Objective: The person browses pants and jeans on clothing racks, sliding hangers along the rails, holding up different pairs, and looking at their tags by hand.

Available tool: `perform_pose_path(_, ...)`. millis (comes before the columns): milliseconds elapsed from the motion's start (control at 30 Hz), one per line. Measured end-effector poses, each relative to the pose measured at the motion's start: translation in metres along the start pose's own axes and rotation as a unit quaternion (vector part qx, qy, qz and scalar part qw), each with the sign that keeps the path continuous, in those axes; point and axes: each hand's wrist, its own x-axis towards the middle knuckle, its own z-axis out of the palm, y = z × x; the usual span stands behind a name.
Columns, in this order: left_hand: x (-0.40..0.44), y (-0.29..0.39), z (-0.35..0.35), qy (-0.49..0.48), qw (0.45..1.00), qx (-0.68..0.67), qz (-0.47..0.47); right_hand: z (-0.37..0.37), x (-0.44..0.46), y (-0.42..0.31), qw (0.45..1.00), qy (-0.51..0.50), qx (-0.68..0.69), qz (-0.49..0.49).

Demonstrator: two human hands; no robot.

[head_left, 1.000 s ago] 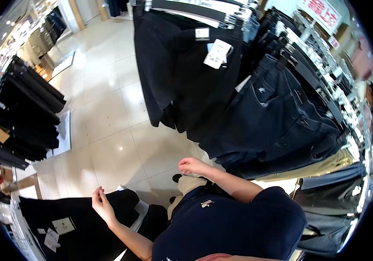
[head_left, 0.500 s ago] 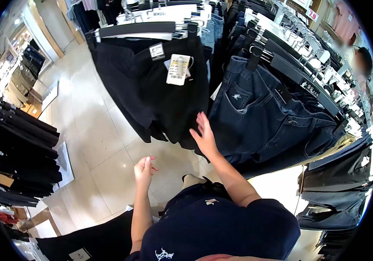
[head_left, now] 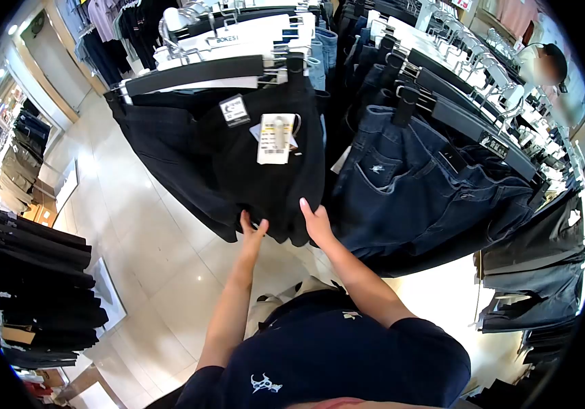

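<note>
1. The black garment [head_left: 272, 187] hangs in front of me from a black hanger [head_left: 197, 76], with a clip [head_left: 295, 65] gripping it at the hanger's right end.
2. My left hand [head_left: 253, 230] is at the garment's lower edge, below the right part of the hanger. Its thumb stands apart from the fingers, a modest gap; I cannot tell whether cloth is pinched there.
3. My right hand [head_left: 317, 222] is at the garment's lower right corner, thumb pointing up beside the cloth. Its other fingers are mostly hidden, so I cannot tell how far they are closed or whether they hold anything.
4. The garment therefore lies above and beyond both hands, its lower edge between them.
5. A printed tag [head_left: 275, 140] hangs on its front under the hanger's right end, with a smaller label [head_left: 234, 110] up and left of that.
6. Dark blue denim [head_left: 395, 198] hangs just right of my right hand; the tiled floor [head_left: 163, 273] shows to the left.
</note>
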Motion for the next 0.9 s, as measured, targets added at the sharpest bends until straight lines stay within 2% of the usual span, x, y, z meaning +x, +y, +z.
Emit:
perform_pose_path(33,0.006,0.007,0.004,-0.024,0.999,-0.001,0.037,0.007,-0.008,0.002,0.999,-0.002,0.044,0.002)
perform_pose_path(100,0.005,0.033,0.004,-0.121,0.991,0.039,-0.031,0.02,-0.018,-0.004,0.996,-0.003,0.089,-0.002)
perform_pose_path(133,0.008,0.037,0.006,-0.148,0.986,-0.043,-0.066,0.023,-0.029,-0.013,0.983,0.003,0.17,0.062)
perform_pose_path(167,0.005,0.041,0.002,-0.223,0.964,-0.104,-0.105,0.026,-0.037,-0.019,0.96,0.01,0.249,0.125)
perform_pose_path(200,0.007,0.029,0.001,-0.196,0.979,-0.034,-0.044,0.029,-0.039,-0.016,0.945,0.041,0.285,0.154)
perform_pose_path(233,0.008,0.016,0.0,-0.167,0.985,0.034,0.017,0.029,-0.045,-0.029,0.949,0.059,0.28,0.135)
perform_pose_path(300,0.003,0.006,0.0,-0.152,0.988,0.03,0.026,0.033,-0.047,-0.029,0.955,0.112,0.24,0.133)
perform_pose_path(367,-0.01,0.01,0.003,-0.025,0.999,0.008,0.037,0.036,-0.05,-0.032,0.957,0.146,0.191,0.162)
perform_pose_path(400,-0.022,0.045,0.001,-0.073,0.994,0.076,0.024,0.039,-0.05,-0.03,0.964,0.142,0.171,0.149)
perform_pose_path(533,-0.026,0.049,0.001,-0.066,0.996,-0.034,-0.039,0.048,-0.052,-0.033,0.973,0.142,0.128,0.125)
perform_pose_path(567,-0.025,0.048,0.0,-0.07,0.996,-0.035,-0.039,0.05,-0.052,-0.034,0.973,0.146,0.127,0.124)
perform_pose_path(633,-0.027,0.049,-0.003,-0.052,0.994,-0.003,-0.097,0.056,-0.054,-0.038,0.952,0.186,0.168,0.177)
perform_pose_path(767,-0.046,0.077,-0.009,-0.022,0.995,0.037,-0.085,0.06,-0.06,-0.045,0.947,0.191,0.214,0.148)
perform_pose_path(800,-0.045,0.077,-0.016,-0.036,0.987,0.147,-0.05,0.061,-0.064,-0.051,0.947,0.198,0.221,0.12)
perform_pose_path(833,-0.048,0.075,-0.015,-0.039,0.987,0.148,-0.046,0.06,-0.066,-0.055,0.947,0.202,0.223,0.116)
perform_pose_path(900,-0.059,0.071,-0.014,0.068,0.967,0.128,0.208,0.057,-0.075,-0.059,0.963,0.163,0.196,0.089)
